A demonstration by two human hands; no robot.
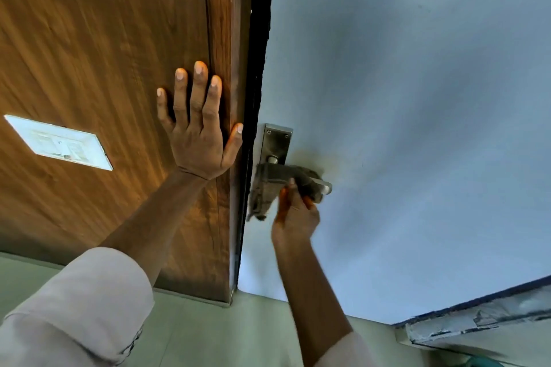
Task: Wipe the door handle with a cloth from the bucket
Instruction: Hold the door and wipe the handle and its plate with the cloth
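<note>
A metal door handle (325,187) with a long backplate (275,140) sits on the pale blue door (402,98), right of centre. A grey cloth (268,185) is draped over the lever and hides most of it; only the lever's tip shows. My right hand (295,214) grips the cloth around the lever from below. My left hand (199,128) lies flat with fingers spread on the brown wooden panel (89,53), its thumb at the panel's edge. No bucket is in view.
A white switch plate (59,143) is fixed on the wooden panel at the left. A dark gap (258,53) runs between panel and door. Pale floor tiles (223,334) lie below. A chipped door bottom edge (477,322) shows at lower right.
</note>
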